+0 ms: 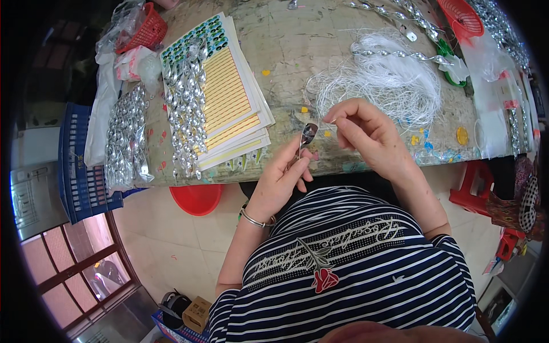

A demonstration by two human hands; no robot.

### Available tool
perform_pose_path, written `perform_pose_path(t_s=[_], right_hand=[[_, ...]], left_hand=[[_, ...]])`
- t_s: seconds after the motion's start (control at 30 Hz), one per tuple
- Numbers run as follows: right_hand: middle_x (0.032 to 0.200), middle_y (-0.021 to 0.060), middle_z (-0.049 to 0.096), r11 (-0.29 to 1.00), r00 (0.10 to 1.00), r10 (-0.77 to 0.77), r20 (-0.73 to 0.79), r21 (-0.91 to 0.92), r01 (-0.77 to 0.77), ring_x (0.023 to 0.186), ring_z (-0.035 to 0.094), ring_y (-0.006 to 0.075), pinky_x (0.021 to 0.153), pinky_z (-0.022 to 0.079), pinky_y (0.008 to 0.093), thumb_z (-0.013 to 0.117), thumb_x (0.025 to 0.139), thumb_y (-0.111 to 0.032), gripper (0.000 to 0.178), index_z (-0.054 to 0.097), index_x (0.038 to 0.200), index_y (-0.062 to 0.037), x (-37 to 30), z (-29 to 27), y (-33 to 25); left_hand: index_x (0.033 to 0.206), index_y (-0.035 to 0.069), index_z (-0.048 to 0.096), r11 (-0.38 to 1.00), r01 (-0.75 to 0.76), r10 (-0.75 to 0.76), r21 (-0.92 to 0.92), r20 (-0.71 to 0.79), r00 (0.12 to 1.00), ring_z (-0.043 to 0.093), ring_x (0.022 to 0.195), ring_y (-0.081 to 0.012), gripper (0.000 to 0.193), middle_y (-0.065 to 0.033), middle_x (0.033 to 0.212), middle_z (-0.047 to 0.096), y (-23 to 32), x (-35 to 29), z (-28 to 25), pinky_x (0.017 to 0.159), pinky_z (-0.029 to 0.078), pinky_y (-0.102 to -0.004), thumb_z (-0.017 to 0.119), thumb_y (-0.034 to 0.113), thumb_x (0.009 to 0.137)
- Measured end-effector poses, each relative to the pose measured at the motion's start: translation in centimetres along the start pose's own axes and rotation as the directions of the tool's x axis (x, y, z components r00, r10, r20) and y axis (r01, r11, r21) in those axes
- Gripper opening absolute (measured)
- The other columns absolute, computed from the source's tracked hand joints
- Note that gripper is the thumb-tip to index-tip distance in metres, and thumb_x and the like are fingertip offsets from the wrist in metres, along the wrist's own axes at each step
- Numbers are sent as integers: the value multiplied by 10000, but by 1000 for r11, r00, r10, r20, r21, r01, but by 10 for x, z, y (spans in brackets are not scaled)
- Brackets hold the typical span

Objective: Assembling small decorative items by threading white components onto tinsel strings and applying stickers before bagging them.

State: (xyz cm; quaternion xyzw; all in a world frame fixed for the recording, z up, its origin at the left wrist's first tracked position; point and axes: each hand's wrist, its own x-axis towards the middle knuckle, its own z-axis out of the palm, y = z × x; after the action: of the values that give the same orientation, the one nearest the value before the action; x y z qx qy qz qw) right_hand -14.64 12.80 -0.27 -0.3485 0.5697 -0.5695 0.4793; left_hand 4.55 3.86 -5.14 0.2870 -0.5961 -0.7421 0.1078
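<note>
Near the front edge of the worktable, my left hand is closed on a shiny silver twisted strip, whose broad end sticks up past the fingers. To its right, my right hand pinches what looks like the end of a thin white string between thumb and forefinger. The two hands are a short gap apart. Just beyond my right hand spreads a loose, tangled heap of white string. One silver twisted piece lies across that heap.
Left of my hands are stacked printed sheets, partly covered by silver twisted strips. More strips hang toward the edge. Red baskets and plastic bags flank the table. Below stand a red basin and a red stool.
</note>
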Motion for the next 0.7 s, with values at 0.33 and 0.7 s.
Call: perform_pose_path(t_s=[0.33, 0.7], right_hand=[[799, -29, 509, 930, 987, -156, -39, -341, 134, 708, 426, 63, 638, 353, 215, 630, 876, -109, 70, 651, 886, -43, 5, -2, 19], [727, 2, 485, 818, 936, -349, -49, -503, 279, 683, 417, 107, 626, 348, 241, 678, 790, -79, 54, 649, 820, -46, 7, -1, 30]], left_hand=[[1420, 35, 327, 994, 45, -48, -97, -35, 998, 491, 670, -70, 500, -54, 1048, 536, 2, -2, 1, 505, 420, -186, 497, 121, 958], [1407, 26, 343, 996, 18, -22, -86, -54, 998, 469, 648, -59, 481, -45, 1032, 531, 6, -5, 4, 492, 396, -177, 493, 137, 963]])
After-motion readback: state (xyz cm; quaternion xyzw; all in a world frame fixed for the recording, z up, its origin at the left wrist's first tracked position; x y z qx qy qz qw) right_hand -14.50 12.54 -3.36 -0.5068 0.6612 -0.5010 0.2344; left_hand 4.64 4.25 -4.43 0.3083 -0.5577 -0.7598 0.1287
